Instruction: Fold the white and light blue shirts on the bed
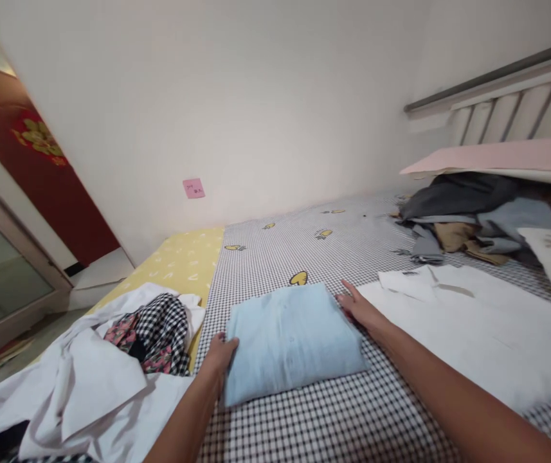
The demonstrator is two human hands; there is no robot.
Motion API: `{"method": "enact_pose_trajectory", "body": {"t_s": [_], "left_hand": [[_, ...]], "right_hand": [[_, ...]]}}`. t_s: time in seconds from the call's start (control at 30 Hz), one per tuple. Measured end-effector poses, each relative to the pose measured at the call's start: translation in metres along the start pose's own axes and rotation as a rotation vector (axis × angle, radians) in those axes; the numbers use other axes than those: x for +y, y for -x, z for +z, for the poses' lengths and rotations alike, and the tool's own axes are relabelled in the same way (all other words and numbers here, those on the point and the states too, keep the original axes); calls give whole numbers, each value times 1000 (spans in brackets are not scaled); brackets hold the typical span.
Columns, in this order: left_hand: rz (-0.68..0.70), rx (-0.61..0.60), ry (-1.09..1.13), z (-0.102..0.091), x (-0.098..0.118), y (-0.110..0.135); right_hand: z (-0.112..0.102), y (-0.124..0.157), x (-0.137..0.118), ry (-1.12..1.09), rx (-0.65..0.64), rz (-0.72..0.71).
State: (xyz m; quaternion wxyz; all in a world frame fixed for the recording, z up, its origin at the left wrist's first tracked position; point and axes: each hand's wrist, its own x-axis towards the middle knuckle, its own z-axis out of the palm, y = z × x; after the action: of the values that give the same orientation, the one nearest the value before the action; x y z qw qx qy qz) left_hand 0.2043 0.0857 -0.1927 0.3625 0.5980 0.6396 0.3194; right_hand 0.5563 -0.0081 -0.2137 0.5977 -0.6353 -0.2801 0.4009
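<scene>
A light-blue shirt (pixel 289 341), folded into a neat rectangle, lies on the checked sheet in front of me. My left hand (pixel 221 357) is at its left edge, thumb resting over the cloth and the other fingers mostly hidden beside or beneath it. At the upper right edge is my right hand (pixel 356 307), its index finger stretched away from the rest and the lower fingers close against the fabric. Just right of that hand, a white collared shirt (pixel 468 328) is spread flat.
To the left sits a heap of white cloth (pixel 101 373) with a black-and-white checked garment (pixel 164 328). Dark and grey clothes (pixel 468 199) are piled at the right under a pink board (pixel 506 155). A white wall (pixel 275 109) bounds the bed's far side; a radiator (pixel 521 110) stands right.
</scene>
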Motion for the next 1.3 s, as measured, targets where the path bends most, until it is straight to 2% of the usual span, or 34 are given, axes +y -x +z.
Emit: {"method": "enact_pose_trajectory", "body": {"t_s": [0.07,0.1,0.17,0.2,0.23,0.27,0.3,0.37,0.43,0.5,0.53,0.6,0.63,0.7,0.73,0.8,0.87,0.93,1.0,1.07,1.17,1.23,1.3], "left_hand": [[144,99,-111,-4,19,8],[291,150,-189,-4,29,13],[703,202,-399,2,46,23],[902,172,-511,9,51,27],[1040,92,-610,17,52,31],[1090,-33,-688,28,51,34],[1065,-167,-756,38,47,37],[895,-354,-847,59,33,40],[755,-405,-885,73,20,41],[719,-402,-894,79,13,43],[718,-405,-896,80,11,43],[715,-402,-893,80,10,44],[717,-395,-883,79,10,44],[729,-379,-849,80,9,44],[736,-375,-828,80,8,44],[741,-382,-785,81,7,43],[714,-411,-749,80,5,42],[683,-437,-700,77,3,40],[676,-438,-616,75,0,37],[677,-410,-483,75,-5,33],[632,-335,-187,77,-10,28],[559,-224,22,74,-12,25],[463,-49,158,63,-17,24]], "right_hand": [[-6,5,-2,2,67,37],[-9,9,-2,9,101,52],[-11,22,1,42,154,64],[-11,30,4,71,167,58],[-10,38,8,104,170,48],[-9,46,12,131,165,36],[-8,55,16,180,149,18],[-6,70,21,406,121,-51],[-3,82,19,797,153,-178],[6,93,8,1149,298,-387],[14,99,0,1234,395,-517],[36,109,-18,1262,531,-799],[49,114,-25,1242,549,-928],[74,120,-31,1213,470,-1102],[82,121,-28,1218,397,-1134],[90,115,-10,1274,239,-1056],[84,102,19,1351,109,-806],[71,86,47,1396,38,-533],[60,76,64,1411,13,-382],[55,72,70,1422,11,-346],[58,75,66,1433,16,-335],[60,78,63,1442,13,-331],[61,78,65,1451,9,-332]]}}
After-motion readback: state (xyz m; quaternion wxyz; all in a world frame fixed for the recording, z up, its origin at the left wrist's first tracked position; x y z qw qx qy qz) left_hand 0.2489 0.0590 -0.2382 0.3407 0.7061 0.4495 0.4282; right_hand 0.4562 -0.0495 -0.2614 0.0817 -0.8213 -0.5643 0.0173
